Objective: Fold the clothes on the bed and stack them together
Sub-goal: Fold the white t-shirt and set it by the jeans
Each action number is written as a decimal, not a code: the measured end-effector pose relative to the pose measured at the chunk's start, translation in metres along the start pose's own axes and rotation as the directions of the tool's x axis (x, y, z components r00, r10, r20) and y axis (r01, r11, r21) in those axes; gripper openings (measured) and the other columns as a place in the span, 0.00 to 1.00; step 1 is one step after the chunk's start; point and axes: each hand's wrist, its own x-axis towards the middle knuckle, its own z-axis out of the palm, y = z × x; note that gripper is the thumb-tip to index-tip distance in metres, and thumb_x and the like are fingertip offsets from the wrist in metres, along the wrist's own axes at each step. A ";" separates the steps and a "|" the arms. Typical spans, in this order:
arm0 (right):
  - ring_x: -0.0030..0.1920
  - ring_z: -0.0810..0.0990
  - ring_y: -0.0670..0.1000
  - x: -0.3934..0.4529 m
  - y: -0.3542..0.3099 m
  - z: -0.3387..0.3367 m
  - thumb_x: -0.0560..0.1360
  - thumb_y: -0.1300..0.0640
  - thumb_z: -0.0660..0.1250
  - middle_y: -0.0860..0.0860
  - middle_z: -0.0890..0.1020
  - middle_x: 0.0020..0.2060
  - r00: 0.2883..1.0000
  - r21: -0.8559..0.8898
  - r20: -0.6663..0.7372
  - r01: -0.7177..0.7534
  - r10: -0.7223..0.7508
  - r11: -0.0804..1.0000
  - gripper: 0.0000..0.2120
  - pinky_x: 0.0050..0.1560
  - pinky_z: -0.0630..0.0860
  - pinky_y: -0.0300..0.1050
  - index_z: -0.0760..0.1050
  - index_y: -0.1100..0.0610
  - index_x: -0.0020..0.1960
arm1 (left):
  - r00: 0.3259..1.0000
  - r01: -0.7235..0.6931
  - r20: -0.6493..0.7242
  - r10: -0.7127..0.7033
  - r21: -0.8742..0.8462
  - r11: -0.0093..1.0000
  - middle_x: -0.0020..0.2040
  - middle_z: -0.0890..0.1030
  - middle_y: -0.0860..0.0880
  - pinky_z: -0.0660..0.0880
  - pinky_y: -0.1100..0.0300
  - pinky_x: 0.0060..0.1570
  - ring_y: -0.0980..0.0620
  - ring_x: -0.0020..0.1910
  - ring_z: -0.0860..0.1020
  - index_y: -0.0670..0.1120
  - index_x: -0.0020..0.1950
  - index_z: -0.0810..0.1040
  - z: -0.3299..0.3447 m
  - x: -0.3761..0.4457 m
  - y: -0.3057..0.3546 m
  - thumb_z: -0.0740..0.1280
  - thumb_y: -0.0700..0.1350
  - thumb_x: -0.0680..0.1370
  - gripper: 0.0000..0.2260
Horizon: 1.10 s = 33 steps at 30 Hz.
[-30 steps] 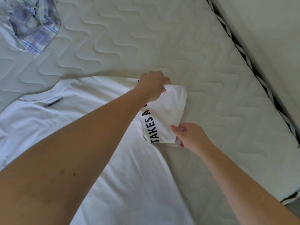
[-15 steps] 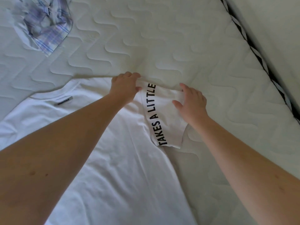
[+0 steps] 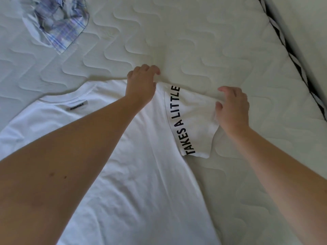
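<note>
head view: white t-shirt [image 3: 141, 174] flat on mattress [image 3: 212, 41]. left hand [image 3: 141, 84] pinches shoulder seam, right hand [image 3: 233, 110] pinches sleeve [image 3: 194, 121] edge. risk: uneven pull bunches sleeve, crooked fold.

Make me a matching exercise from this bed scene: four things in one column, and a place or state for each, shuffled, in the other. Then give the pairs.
Things
1. white T-shirt
2. plaid garment
3. left hand
4. right hand

Places or states
A. crumpled at the far left of the mattress
B. pinches the outer edge of the lettered sleeve
C. spread flat, neck label showing
D. grips the shirt at the shoulder seam

Pairs: 1-C, 2-A, 3-D, 4-B
</note>
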 end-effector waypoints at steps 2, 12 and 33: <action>0.62 0.72 0.61 -0.027 -0.006 0.001 0.75 0.65 0.64 0.57 0.74 0.62 0.998 0.033 -0.065 0.006 -0.004 0.999 0.20 0.60 0.66 0.52 0.73 0.57 0.67 | 0.998 -0.057 -0.005 0.057 -0.054 0.997 0.63 0.75 0.47 0.63 0.52 0.66 0.44 0.64 0.72 0.48 0.68 0.73 0.003 -0.014 0.011 0.66 0.40 0.77 0.19; 0.66 0.72 0.58 -0.162 -0.010 0.036 0.65 0.61 0.70 0.54 0.73 0.67 0.959 -0.063 0.188 0.229 -0.213 0.972 0.31 0.64 0.63 0.53 0.73 0.53 0.68 | 0.985 -0.049 0.148 0.093 -0.279 0.959 0.54 0.77 0.46 0.74 0.49 0.53 0.45 0.52 0.77 0.45 0.61 0.76 0.016 -0.139 0.060 0.63 0.40 0.79 0.12; 0.41 0.80 0.56 -0.148 -0.039 0.022 0.78 0.59 0.62 0.53 0.84 0.41 0.953 0.120 0.254 0.136 -0.163 0.983 0.13 0.41 0.74 0.48 0.80 0.55 0.59 | 0.876 0.462 0.394 -0.278 -0.522 0.716 0.50 0.82 0.54 0.69 0.76 0.44 0.57 0.48 0.78 0.50 0.59 0.77 0.049 -0.202 0.057 0.59 0.46 0.82 0.10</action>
